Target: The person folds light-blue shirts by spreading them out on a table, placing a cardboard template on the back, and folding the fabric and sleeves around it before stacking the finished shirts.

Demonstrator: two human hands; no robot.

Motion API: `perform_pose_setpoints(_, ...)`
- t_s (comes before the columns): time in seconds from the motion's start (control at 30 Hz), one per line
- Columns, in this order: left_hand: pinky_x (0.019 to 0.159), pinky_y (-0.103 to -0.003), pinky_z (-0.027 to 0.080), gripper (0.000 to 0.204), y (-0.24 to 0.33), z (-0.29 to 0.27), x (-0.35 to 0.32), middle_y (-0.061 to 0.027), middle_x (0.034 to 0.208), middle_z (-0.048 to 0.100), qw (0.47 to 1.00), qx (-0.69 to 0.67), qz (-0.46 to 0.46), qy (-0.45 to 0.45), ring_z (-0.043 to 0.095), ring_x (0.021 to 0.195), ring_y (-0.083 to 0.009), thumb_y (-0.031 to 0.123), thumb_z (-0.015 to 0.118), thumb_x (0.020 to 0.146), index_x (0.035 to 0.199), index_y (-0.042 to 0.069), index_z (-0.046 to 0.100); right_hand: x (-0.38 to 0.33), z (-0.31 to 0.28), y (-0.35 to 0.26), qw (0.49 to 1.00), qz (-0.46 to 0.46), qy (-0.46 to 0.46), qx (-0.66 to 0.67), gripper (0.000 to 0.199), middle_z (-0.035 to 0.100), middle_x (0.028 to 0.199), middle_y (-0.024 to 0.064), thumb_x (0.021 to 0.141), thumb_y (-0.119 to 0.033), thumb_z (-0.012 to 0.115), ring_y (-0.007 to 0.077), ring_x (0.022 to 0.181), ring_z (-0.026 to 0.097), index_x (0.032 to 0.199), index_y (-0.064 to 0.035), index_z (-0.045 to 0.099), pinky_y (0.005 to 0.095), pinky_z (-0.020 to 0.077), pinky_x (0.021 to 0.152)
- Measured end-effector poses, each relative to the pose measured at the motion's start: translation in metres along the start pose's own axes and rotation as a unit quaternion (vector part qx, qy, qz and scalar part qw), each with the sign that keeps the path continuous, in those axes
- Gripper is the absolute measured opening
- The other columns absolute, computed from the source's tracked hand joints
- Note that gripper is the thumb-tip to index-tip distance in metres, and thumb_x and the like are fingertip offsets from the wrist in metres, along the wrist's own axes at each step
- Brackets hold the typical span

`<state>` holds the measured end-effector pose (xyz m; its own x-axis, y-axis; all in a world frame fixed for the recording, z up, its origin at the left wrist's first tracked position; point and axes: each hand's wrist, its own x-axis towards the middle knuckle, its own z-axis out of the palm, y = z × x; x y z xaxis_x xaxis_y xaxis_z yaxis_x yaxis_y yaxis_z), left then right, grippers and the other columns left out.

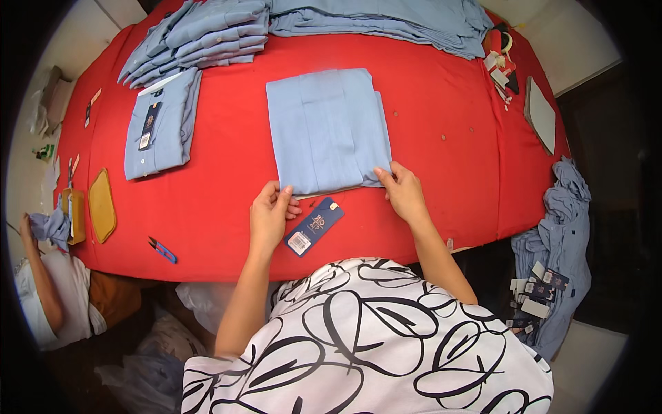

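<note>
Counter (227,172), draped in red cloth, spans most of the view. A folded light-blue shirt (327,131) lies flat near its middle, a rectangle with its near edge facing the person.

Both bare forearms reach up from the lower edge, elbows bent, wrists low over the cloth. Left hand (271,212) sits at the near left corner of the folded shirt, fingers curled together and pinching that corner, thumb side against the fabric. Right hand (403,192) rests at the near right corner, fingers spread narrow and pressed on the edge; whether it grips or only presses, cannot tell.

Between the hands, just below the shirt's near edge, a dark blue hang tag (314,225) lies on the cloth, touching neither hand.

Far edge: stacks of blue shirts (200,38). Left: another folded shirt with a tag (160,127). Near left edge: a yellow board (102,205) and small blue snips (163,250). Right: a grey card sheet (543,114).
</note>
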<state>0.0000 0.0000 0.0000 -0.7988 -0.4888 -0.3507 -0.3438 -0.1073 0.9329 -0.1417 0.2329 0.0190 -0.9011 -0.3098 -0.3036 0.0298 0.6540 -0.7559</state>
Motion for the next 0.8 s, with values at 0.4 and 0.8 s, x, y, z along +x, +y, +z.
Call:
perform_pose_setpoints(0.4, 0.086, -0.041, 0.051, 0.032, 0.047, 0.007, -0.013, -0.0133, 0.1, 0.064, 0.892, 0.421, 0.131, 0.1, 0.064, 0.099, -0.0277, 0.019, 0.076, 0.082, 0.103, 0.003, 0.059, 0.004, -0.019, -0.021, 0.994, -0.071, 0.04, -0.073, 0.033, 0.063, 0.089, 0.0169, 0.086, -0.024, 0.071, 0.0279, 0.083, 0.062, 0.101, 0.0032, 0.059, 0.0394, 0.0491, 0.074)
perform_pose_setpoints(0.8, 0.112, -0.063, 0.024, 0.058, 0.019, 0.095, 0.03, -0.0023, 0.148, 0.046, 0.742, 0.463, 0.483, -0.029, 0.04, 0.137, -0.0299, 0.023, 0.071, 0.082, 0.137, 0.02, 0.055, 0.139, -0.015, -0.068, 0.996, -0.076, 0.032, -0.025, 0.033, 0.062, 0.078, 0.0082, 0.09, -0.033, 0.068, 0.0155, 0.072, 0.057, 0.095, -0.0005, 0.063, 0.0319, 0.0467, 0.065)
